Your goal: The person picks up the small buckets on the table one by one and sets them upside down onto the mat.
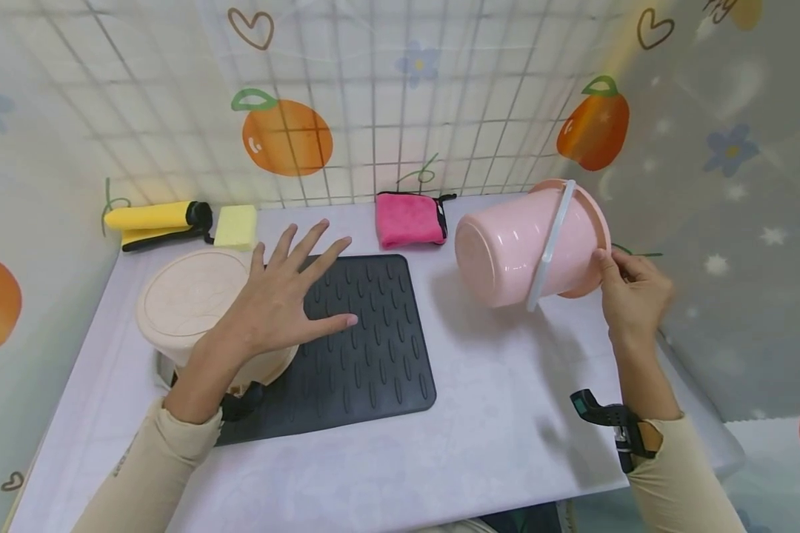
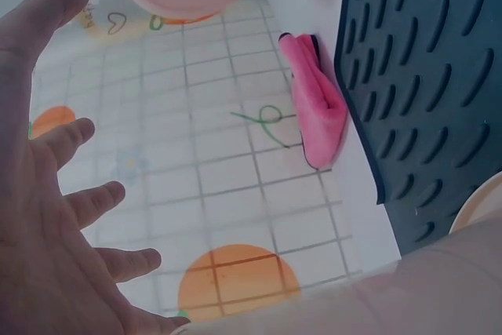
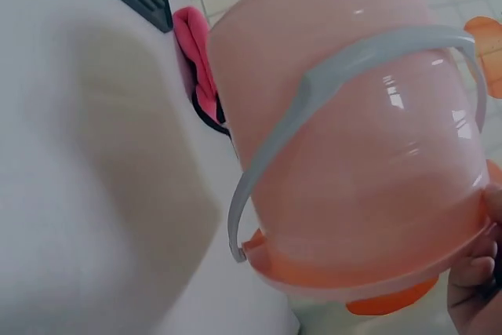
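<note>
My right hand [image 1: 636, 296] pinches the rim of a pink bucket [image 1: 507, 244], thumb on the outside. The bucket is tipped on its side over the table, base to the left and mouth to the right. Its grey handle [image 3: 353, 68] lies across the body, and a shadow shows below. My left hand [image 1: 267, 303] holds nothing, its fingers spread wide over the black ridged mat [image 1: 373, 340]. Behind the left wrist a pale tub [image 1: 187, 292] stands with its flat round face up and wide rim down; the forearm hides part of it.
A pink folded cloth [image 1: 410, 220] lies at the back by the wire grid [image 1: 467, 111]. Left of it are a light yellow sponge [image 1: 236, 227] and a yellow-and-black item [image 1: 156, 218]. Printed curtains [image 1: 720, 222] border the white table [image 1: 480, 437].
</note>
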The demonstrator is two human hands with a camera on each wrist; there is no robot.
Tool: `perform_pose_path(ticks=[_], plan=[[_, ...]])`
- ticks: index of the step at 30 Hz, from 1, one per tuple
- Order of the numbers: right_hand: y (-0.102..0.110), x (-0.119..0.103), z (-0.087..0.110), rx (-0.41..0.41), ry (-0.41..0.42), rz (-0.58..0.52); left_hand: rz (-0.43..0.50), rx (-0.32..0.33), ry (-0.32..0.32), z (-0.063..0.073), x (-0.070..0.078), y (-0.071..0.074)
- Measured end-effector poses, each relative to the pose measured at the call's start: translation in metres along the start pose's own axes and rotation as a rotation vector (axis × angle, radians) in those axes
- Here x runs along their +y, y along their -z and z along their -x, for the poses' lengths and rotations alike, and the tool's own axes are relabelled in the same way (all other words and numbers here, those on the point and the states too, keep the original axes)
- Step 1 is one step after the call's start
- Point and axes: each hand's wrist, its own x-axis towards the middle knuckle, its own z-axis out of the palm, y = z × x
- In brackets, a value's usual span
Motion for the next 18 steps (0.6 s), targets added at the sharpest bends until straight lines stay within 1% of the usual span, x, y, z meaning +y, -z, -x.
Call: perform_pose_path(ticks=[2, 5, 6, 12, 14, 18], plan=[[-0.002, 0.001, 0.001, -0.015, -0.066, -0.076, 0.014, 0.011, -0.010, -0.001, 0.001, 0.000], [-0.003, 0.002, 0.004, -0.037, -0.143, -0.198, 0.032, 0.029, -0.026, -0.005, 0.005, 0.000], [-0.004, 0.002, 0.005, -0.042, -0.160, -0.239, 0.034, 0.032, -0.029, -0.006, 0.006, 0.000], [-0.012, 0.000, 0.016, -0.081, -0.229, -0.407, 0.025, 0.036, -0.037, -0.013, 0.016, -0.002], [-0.015, 0.000, 0.020, -0.095, -0.252, -0.454, 0.024, 0.041, -0.044, -0.015, 0.018, -0.003], [-0.024, 0.000, 0.027, -0.127, -0.301, -0.504, 0.017, 0.047, -0.054, -0.017, 0.021, -0.006]])
